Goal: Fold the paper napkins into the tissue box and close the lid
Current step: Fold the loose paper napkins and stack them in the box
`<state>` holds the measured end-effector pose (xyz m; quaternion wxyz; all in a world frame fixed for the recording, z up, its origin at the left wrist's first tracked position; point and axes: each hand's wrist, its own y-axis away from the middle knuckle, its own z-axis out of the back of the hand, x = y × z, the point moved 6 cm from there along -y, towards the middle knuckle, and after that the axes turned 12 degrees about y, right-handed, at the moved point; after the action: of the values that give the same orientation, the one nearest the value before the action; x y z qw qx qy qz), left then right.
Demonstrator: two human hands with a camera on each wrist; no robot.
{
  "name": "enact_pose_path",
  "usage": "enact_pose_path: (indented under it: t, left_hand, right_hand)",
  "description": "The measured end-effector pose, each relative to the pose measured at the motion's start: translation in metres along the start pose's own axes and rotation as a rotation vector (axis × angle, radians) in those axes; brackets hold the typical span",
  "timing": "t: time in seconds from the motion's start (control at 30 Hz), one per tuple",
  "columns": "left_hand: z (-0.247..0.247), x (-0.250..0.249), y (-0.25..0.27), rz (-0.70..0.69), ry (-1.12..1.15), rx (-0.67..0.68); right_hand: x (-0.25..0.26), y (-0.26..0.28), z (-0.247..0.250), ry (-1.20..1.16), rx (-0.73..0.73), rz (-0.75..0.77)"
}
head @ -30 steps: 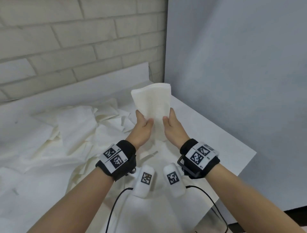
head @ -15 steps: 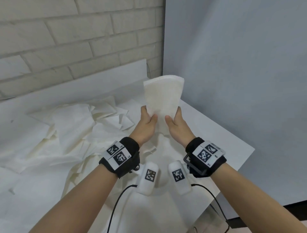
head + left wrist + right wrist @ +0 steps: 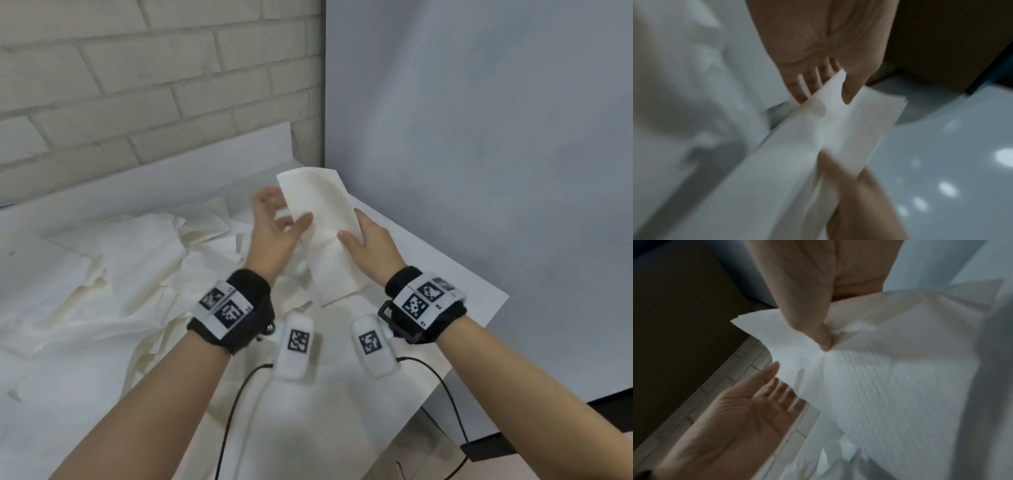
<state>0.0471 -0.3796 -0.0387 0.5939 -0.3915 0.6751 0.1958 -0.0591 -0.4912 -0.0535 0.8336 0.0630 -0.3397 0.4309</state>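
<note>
A folded white paper napkin [image 3: 322, 212] stands upright in the air over the table's far right corner. My right hand [image 3: 356, 236] pinches its right edge, thumb on the front; the right wrist view shows that thumb [image 3: 824, 340] pressed into the napkin [image 3: 879, 378]. My left hand [image 3: 287, 212] is at the napkin's left edge with straight, spread fingers behind the sheet and the thumb touching its front. The blurred left wrist view shows those fingers [image 3: 807, 86] behind the napkin [image 3: 818, 146]. No tissue box is in view.
A heap of loose, crumpled napkins [image 3: 137, 260] covers the white table [image 3: 479, 301] to the left and under my hands. A brick wall stands behind and a grey panel to the right. Black cables [image 3: 236, 404] hang from my wrists at the front.
My left hand has let go of its pinch, opened and slid up the napkin's left edge. The napkin has tilted leftward; my right hand keeps its hold.
</note>
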Motion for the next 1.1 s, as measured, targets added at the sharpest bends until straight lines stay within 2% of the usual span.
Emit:
enact_pose_path:
  t: [0.07,0.17,0.23,0.33,0.43,0.5,0.67,0.8,0.87,0.93,1.0,1.1]
  left_hand:
    - [0.006,-0.027,-0.008,-0.121,-0.021,0.014]
    - [0.000,-0.034,-0.012,-0.109,-0.254,0.124]
    - [-0.003,-0.018,-0.008,-0.026,-0.330,0.126]
    - [-0.004,0.019,0.005,0.177,-0.289,0.092]
    - [-0.007,0.053,0.015,0.357,-0.206,0.080]
    - [-0.005,0.065,0.014,0.403,-0.181,0.037]
    - [-0.005,0.072,0.004,0.405,-0.156,0.034]
    - [-0.004,0.076,0.005,0.460,-0.269,0.036]
    - [-0.003,0.067,0.004,0.422,-0.247,0.004]
    - [0.001,0.042,0.004,0.306,-0.200,-0.063]
    - [0.006,0.018,0.008,0.265,-0.138,-0.097]
    - [0.005,-0.005,0.019,0.350,-0.027,0.023]
  right_hand:
    - [0.004,-0.006,0.013,0.133,0.042,0.052]
    - [0.013,-0.016,0.031,0.368,0.123,0.106]
    - [0.019,-0.022,0.047,0.507,0.115,0.120]
    - [0.023,-0.022,0.052,0.740,0.126,0.138]
    - [0.008,-0.009,0.017,0.966,0.344,0.158]
    - [0.001,-0.006,0.007,1.008,0.392,0.153]
    - [0.007,-0.017,0.022,0.999,0.269,0.161]
    - [0.001,-0.002,-0.005,1.054,0.418,0.194]
    - [0.004,-0.003,0.002,1.026,0.393,0.189]
    - [0.014,-0.009,0.028,0.857,0.299,0.133]
    - [0.028,-0.014,0.055,0.557,0.188,0.095]
    - [0.051,-0.014,0.065,0.096,0.043,0.089]
